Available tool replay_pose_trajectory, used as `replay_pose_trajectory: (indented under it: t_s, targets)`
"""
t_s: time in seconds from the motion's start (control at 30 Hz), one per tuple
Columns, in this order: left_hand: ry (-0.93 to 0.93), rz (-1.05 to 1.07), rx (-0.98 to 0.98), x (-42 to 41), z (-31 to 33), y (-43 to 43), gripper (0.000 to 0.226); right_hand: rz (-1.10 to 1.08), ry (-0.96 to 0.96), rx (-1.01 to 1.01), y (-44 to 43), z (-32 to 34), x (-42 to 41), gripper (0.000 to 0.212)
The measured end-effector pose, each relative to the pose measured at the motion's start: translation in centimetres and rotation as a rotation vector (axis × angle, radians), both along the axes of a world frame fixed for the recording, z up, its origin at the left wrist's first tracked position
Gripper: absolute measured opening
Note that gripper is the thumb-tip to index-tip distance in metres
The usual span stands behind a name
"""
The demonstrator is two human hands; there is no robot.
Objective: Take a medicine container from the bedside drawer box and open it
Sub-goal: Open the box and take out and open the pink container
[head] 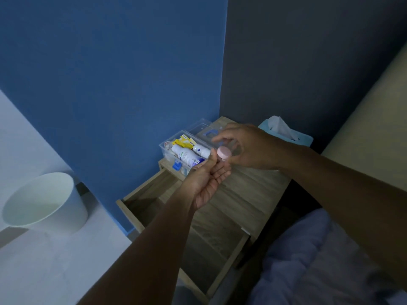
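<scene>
Gripping a clear round jar (233, 148), pink lid (224, 153), both hands (248, 148).

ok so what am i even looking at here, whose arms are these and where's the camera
There is no machine here. The camera is worn on a person's head and looks forward and down, so the two bare arms reaching into view are that person's own.

Below them stands a wooden bedside table with its drawer pulled open. On the tabletop sits a clear plastic box, open, holding white bottles and small packets. Behind it is a tissue box, and a white bin stands on the floor to the left.

The right hand holds a small clear jar with a pink lid. The left hand has its thumb and fingertips at that lid, seemingly to twist it off. Whether the lid is loosened yet cannot be told.
</scene>
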State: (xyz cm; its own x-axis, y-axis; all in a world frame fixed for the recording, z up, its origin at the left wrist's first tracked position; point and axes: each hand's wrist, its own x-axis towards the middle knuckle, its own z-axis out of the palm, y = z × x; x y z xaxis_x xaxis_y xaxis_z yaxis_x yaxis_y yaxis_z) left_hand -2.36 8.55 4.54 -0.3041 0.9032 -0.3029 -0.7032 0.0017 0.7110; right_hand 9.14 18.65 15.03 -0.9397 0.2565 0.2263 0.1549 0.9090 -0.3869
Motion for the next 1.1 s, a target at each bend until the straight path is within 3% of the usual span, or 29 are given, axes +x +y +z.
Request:
replay_pose_trajectory:
  t_s: [0.1,0.17,0.27,0.43,0.57,0.83,1.1]
  targets:
    - [-0.005,-0.008,-0.010,-0.1,-0.3,-0.2,0.032,-0.102,-0.001,0.062,-0.2,-0.4,-0.2,0.064]
    - [-0.017,-0.002,-0.021,-0.3,-0.5,-0.4,0.031,-0.130,-0.014,0.070,-0.2,-0.5,-0.3,0.057]
    - [-0.007,0.001,-0.028,-0.4,-0.4,-0.7,0.032,-0.111,-0.014,0.003,-0.3,-0.6,-0.4,0.028]
    - [-0.036,-0.002,0.003,-0.4,-0.8,-1.1,0.030,-0.049,0.004,-0.061,-0.5,-1.0,-0.5,0.039]
    - [-0.082,-0.029,0.017,-0.4,-1.0,-1.7,0.033,-0.056,0.052,-0.109,-0.4,-1.3,-0.5,0.036]
    - [-0.106,-0.049,0.070,0.0,-1.3,-1.9,0.035,-0.376,0.300,-0.364,0.0,-4.6,0.9,0.039]
    - [-0.052,-0.002,0.038,0.1,-3.4,-0.5,0.039,-0.661,0.558,-0.772,-0.2,-13.1,4.3,0.035]
